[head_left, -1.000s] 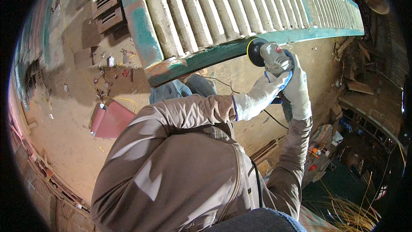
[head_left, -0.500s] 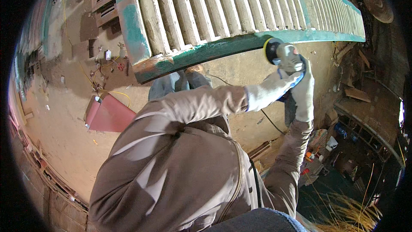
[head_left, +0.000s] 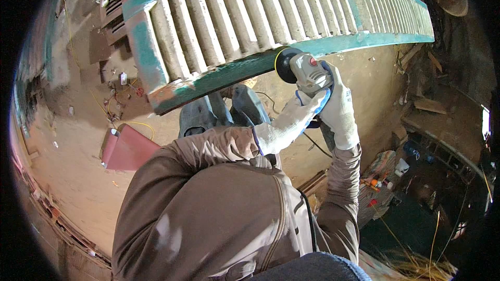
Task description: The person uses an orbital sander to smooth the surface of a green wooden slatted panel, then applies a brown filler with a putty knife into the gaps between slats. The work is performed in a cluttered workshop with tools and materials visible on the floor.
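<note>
Both my hands, in white gloves with blue palms, are closed round an angle grinder [head_left: 311, 72] with a grey head. Its round black pad [head_left: 285, 65], edged in yellow, is against or very close to the near edge of a louvred shutter [head_left: 219, 75]. The shutter has a worn green frame and whitish slats. My left hand [head_left: 294, 117] grips the grinder from the left, just behind the head. On the right, my right hand [head_left: 339, 106] wraps the body; most of its fingers are hidden.
A dark power cord [head_left: 319, 144] trails below the grinder. A folded red board or sheet [head_left: 130, 148] lies on the floor at left, near a yellow cord [head_left: 139, 123]. Wood scraps [head_left: 430, 106] and clutter fill the right side. A brown slatted piece [head_left: 112, 13] is at the upper left.
The grinder and both hands have moved left along the shutter's near edge. My left arm has drawn in and bent more. The view has shifted a little.
</note>
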Available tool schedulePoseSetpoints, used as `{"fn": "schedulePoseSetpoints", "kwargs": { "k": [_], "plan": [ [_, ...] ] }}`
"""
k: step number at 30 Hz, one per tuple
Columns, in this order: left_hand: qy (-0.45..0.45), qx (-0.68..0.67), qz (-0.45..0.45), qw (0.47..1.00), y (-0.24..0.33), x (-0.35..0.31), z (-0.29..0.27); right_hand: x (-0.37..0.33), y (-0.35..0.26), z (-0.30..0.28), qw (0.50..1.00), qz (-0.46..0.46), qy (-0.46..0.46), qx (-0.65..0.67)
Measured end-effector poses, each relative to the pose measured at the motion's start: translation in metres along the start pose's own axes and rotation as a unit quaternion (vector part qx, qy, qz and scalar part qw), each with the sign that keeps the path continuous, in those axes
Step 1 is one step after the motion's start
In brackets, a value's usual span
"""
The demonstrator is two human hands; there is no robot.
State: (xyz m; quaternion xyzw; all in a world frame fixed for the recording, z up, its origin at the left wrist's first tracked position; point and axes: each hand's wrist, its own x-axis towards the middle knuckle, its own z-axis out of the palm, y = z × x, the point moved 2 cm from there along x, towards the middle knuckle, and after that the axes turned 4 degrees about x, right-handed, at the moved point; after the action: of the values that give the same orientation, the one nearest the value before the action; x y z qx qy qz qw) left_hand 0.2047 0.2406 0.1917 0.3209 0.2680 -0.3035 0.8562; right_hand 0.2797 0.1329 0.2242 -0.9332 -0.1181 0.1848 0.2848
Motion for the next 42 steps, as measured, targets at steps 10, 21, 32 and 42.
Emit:
{"fn": "schedulePoseSetpoints", "kwargs": {
  "k": [10,21,32,42],
  "plan": [
    [-0.015,-0.048,0.034,0.998,-0.013,0.104,0.085,0.049,0.090,-0.077,1.000,-0.017,0.015,-0.014],
    [-0.111,0.083,0.047,0.989,0.005,0.185,0.149,0.082,0.184,-0.140,0.994,0.040,0.105,-0.011],
    [-0.066,0.061,0.112,0.990,-0.011,0.171,0.146,0.070,0.171,-0.128,0.996,0.037,0.086,0.011],
    [-0.010,0.630,0.446,0.636,-0.001,0.169,0.102,0.042,0.197,-0.141,0.883,0.194,0.175,0.390]
  ]
}}
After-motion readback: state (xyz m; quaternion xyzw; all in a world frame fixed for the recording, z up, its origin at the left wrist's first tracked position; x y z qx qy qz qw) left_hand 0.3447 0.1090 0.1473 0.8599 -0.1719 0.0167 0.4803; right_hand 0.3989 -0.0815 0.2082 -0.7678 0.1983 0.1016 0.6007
